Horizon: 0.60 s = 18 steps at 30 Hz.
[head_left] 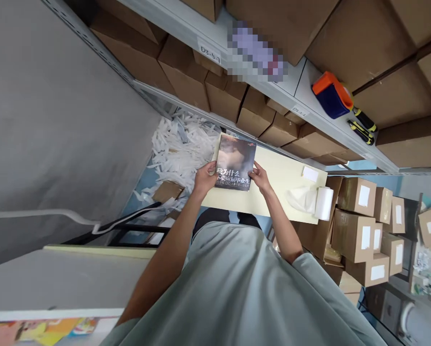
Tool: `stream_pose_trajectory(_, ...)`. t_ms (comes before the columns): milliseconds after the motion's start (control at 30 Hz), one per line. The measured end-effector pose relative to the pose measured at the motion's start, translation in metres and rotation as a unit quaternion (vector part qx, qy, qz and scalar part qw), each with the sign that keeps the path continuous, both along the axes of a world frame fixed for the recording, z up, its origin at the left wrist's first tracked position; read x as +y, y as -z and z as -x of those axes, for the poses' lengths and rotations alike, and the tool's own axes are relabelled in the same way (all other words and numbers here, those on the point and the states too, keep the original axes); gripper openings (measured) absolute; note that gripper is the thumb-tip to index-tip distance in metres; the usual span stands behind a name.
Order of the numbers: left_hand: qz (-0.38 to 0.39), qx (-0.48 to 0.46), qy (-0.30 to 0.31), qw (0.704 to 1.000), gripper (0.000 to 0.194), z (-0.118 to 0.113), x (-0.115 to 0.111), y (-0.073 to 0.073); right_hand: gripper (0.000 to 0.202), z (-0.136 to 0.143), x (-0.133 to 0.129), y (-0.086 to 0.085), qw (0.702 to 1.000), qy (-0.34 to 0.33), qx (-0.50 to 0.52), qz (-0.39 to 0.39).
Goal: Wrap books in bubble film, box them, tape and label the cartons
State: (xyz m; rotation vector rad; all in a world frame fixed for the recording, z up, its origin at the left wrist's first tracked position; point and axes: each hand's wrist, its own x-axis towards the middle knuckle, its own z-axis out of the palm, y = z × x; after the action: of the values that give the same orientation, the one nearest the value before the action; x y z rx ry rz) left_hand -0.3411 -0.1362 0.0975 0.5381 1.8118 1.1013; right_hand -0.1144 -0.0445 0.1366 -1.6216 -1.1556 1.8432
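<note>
Head view: both hands, left hand point(204, 177) and right hand point(260, 178), are gripping a book point(234, 162) by its lower corners, keeping its cover facing up above the bench point(287, 180).

Tape dispenser point(331, 97) on shelf point(302, 79); labelled boxes point(367, 230) stacked right; paper scraps point(179, 144).

book point(234, 162): dark cover, brownish-black picture, white and pale lettering low on the front
bench point(284, 178): pale cream yellow
paper roll point(324, 203): white
tape dispenser point(331, 96): navy blue body, orange top
boxes point(352, 235): brown cardboard, white labels
paper scraps point(181, 144): white, on blue floor
shirt point(233, 298): pale grey-green
shelf point(291, 81): light grey, white tags
</note>
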Motion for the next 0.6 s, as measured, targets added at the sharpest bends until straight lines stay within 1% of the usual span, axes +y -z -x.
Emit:
stream_pose_trajectory(100,0.026,-0.001,0.019,0.999,0.046,0.019,0.022,0.021,0.066,0.035,0.021,0.026,0.998,0.034,-0.04,0.015)
stream_pose_trajectory(167,0.033,-0.011,0.032,0.999,0.045,0.025,0.033,0.032,0.062,0.051,0.029,0.041,0.995,0.063,-0.066,0.025)
stream_pose_trajectory(267,0.038,-0.023,0.05,0.998,0.047,0.028,0.044,0.041,0.059,0.061,0.031,0.058,0.993,0.078,-0.086,0.02)
stream_pose_trajectory(333,0.044,-0.025,0.055,0.997,0.051,0.027,0.047,0.044,0.055,0.062,0.029,0.063,0.993,0.065,-0.101,0.004)
stream_pose_trajectory(400,0.048,-0.026,0.058,0.997,0.055,0.024,0.046,0.045,0.05,0.055,0.024,0.062,0.99,0.058,-0.125,-0.011)
stream_pose_trajectory(467,0.045,-0.017,0.063,0.997,0.056,0.019,0.041,0.044,0.041,0.039,0.017,0.057,0.987,0.066,-0.144,-0.022)
stream_pose_trajectory(533,0.016,0.02,0.065,0.998,0.052,0.008,0.036,0.044,0.028,0.012,0.007,0.047,0.985,0.064,-0.153,-0.046)
stream_pose_trajectory(600,-0.036,0.074,0.067,0.994,0.044,-0.01,0.031,0.043,0.014,-0.027,-0.007,0.035,0.98,0.042,-0.174,-0.084)
